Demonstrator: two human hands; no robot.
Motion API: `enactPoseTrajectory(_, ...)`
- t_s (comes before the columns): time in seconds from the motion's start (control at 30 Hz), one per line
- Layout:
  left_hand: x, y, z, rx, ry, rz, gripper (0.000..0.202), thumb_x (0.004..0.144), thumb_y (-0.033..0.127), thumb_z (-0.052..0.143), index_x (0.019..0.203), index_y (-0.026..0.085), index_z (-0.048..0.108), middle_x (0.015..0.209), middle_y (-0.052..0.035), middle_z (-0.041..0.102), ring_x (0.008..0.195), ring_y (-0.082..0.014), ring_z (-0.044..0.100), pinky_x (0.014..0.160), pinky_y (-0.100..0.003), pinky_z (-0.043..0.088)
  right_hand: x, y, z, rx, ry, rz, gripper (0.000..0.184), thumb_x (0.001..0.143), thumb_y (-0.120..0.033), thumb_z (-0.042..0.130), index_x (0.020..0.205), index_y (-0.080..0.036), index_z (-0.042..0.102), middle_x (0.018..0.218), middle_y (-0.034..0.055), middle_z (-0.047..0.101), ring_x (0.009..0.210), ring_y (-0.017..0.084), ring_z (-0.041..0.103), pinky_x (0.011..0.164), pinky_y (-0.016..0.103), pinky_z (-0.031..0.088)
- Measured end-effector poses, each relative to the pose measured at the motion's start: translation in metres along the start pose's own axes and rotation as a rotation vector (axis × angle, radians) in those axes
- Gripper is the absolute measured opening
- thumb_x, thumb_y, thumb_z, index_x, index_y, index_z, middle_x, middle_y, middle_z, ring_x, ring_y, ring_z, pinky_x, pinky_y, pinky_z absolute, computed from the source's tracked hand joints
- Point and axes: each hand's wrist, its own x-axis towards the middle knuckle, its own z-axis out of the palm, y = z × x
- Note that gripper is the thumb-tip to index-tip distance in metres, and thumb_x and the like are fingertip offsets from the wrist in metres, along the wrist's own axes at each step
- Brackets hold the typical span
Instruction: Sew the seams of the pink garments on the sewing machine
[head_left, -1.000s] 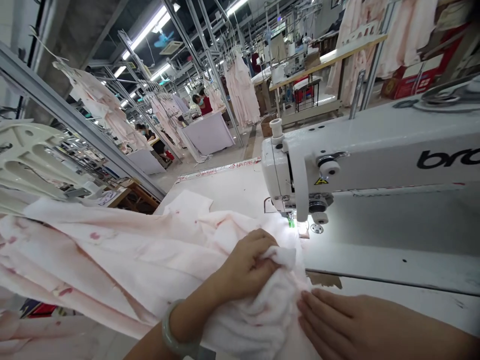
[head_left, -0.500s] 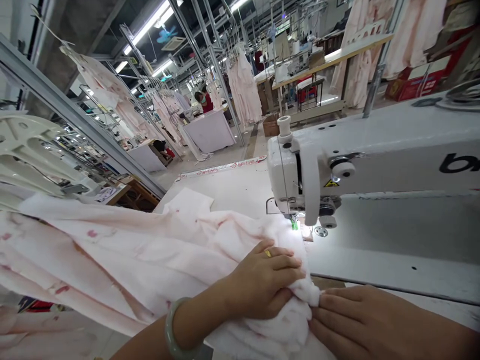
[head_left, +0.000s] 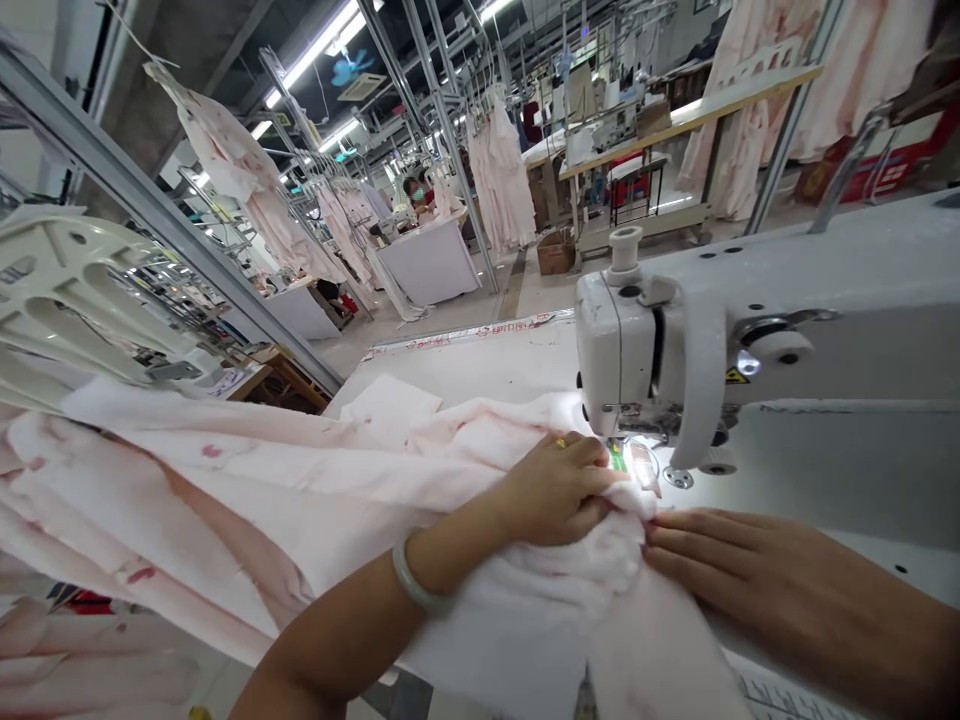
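Ctr: L hand (head_left: 559,492), palm down, fingers bent, pinching soft, fuzzy pale-pink cloth (head_left: 375,490) – R hand (head_left: 739,560), lower rt, fingers straight against bunched fold (head_left: 636,498); can't tell its grip.

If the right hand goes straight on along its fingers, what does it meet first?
The cloth, bunched up against the right hand; past that, probably the left hand, though depth is unclear here.
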Motion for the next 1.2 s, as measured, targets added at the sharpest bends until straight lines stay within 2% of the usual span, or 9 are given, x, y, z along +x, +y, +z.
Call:
enactPoseTrajectory(0.13,-0.004,0.005,-0.016,-0.040,-0.049,-0.017,0.021,0.103,0.027,0.064,0.116,0.021,0.078,0.121,-0.0128,0.075,0.118,-0.0292,0.071,0.115,-0.046,0.053,0.012,-0.007,-0.009,0.044,-0.037,-0.088,0.044,0.106,-0.003,0.046,0.134,-0.018,0.076,0.115,0.0072,0.087,0.102,0.022,0.082,0.093,0.036,0.065)
enactPoseTrajectory(0.27,-0.027,0.047,-0.009,-0.056,0.095,-0.143,0.052,0.103,0.048,0.068,0.147,0.019,0.062,0.137,-0.0168,0.072,0.135,-0.0375,0.065,0.125,-0.060,0.047,0.018,-0.021,-0.015,0.113,-0.045,-0.125,0.039,0.108,-0.005,0.045,0.126,-0.018,0.077,0.099,0.0072,0.085,0.083,0.022,0.075,0.080,0.037,0.063)
enactPoseTrajectory(0.4,-0.042,0.073,0.018,0.004,0.211,-0.260,0.059,0.093,0.023,0.066,0.150,0.016,0.054,0.150,-0.0218,0.064,0.144,-0.0404,0.059,0.127,-0.061,0.047,0.020,-0.031,-0.016,0.121,-0.074,-0.125,0.041,0.108,-0.003,0.043,0.124,-0.019,0.078,0.098,0.0072,0.083,0.082,0.022,0.072,0.081,0.037,0.061)
enactPoseTrajectory(0.53,-0.029,0.056,0.012,-0.027,0.215,-0.399,0.022,0.084,0.007,0.055,0.097,0.024,0.060,0.104,-0.0097,0.073,0.106,-0.0309,0.069,0.111,-0.052,0.055,0.022,-0.031,-0.027,0.244,-0.102,-0.063,0.037,0.106,-0.008,0.049,0.128,-0.019,0.076,0.101,0.0091,0.083,0.086,0.023,0.074,0.084,0.037,0.061)
enactPoseTrajectory(0.63,-0.015,0.041,-0.010,-0.247,0.314,-0.488,0.018,0.086,0.008,0.050,0.083,0.025,0.048,0.083,-0.0019,0.063,0.083,-0.0230,0.063,0.082,-0.036,0.053,0.027,-0.024,-0.036,0.366,-0.123,-0.008,0.033,0.105,-0.016,0.056,0.130,-0.021,0.077,0.102,0.0096,0.083,0.095,0.026,0.076,0.092,0.040,0.061)
enactPoseTrajectory(0.8,-0.010,0.045,-0.021,-0.495,0.284,-0.498,0.008,0.095,0.021,0.057,0.089,0.024,0.053,0.088,0.0006,0.061,0.088,-0.0216,0.062,0.082,-0.034,0.051,0.027,-0.007,-0.027,0.299,-0.068,0.220,0.023,0.114,-0.027,0.055,0.115,-0.024,0.078,0.104,0.0075,0.083,0.099,0.025,0.076,0.096,0.042,0.059)
enactPoseTrajectory(0.9,-0.018,0.048,-0.016,-0.464,0.217,-0.530,0.033,0.087,0.038,0.083,0.100,0.024,0.055,0.105,-0.0026,0.068,0.101,-0.0262,0.066,0.092,-0.038,0.055,0.021,0.000,-0.013,0.246,-0.055,0.310,0.024,0.116,-0.032,0.053,0.119,-0.025,0.076,0.120,0.0087,0.083,0.107,0.026,0.077,0.101,0.045,0.058)
enactPoseTrajectory(1.07,-0.026,0.038,-0.004,-0.337,0.237,-0.423,0.038,0.082,0.007,0.067,0.117,0.022,0.065,0.119,-0.0079,0.068,0.113,-0.0271,0.068,0.102,-0.040,0.058,0.019,0.001,-0.006,0.307,-0.174,0.457,0.033,0.112,-0.043,0.055,0.135,-0.028,0.074,0.133,0.0090,0.082,0.120,0.034,0.077,0.108,0.056,0.058)
enactPoseTrajectory(1.2,-0.024,0.036,0.003,-0.223,0.321,-0.310,0.032,0.085,0.004,0.056,0.106,0.022,0.070,0.111,-0.0088,0.072,0.108,-0.0280,0.068,0.100,-0.043,0.056,0.020,0.006,-0.009,0.403,-0.296,0.507,0.046,0.107,-0.044,0.059,0.151,-0.034,0.069,0.133,0.0065,0.082,0.128,0.040,0.072,0.100,0.056,0.062)
